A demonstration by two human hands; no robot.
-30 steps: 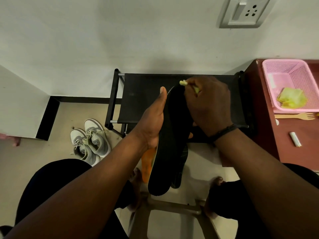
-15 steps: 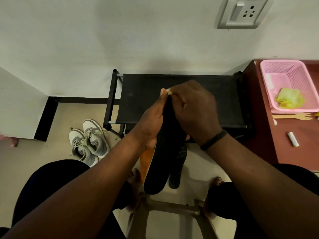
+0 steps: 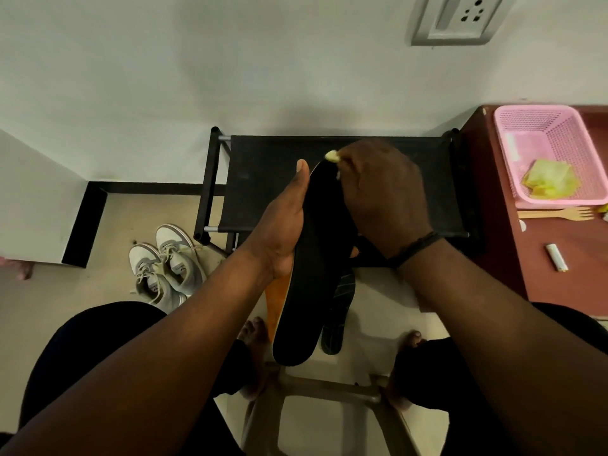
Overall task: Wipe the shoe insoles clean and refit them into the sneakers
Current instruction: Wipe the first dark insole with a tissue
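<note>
Moved: right hand shifted back to the insole toe
Left hand: insole gripped upright over the floor
Right hand: cloth pinched
Sneakers: floor, left

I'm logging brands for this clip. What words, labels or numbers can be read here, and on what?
Nothing can be read.
Sneakers: small dark marks on the tongue labels, too blurred to read.
Black insole in the left hand: no print visible.
Wall socket: no lettering visible.
</note>
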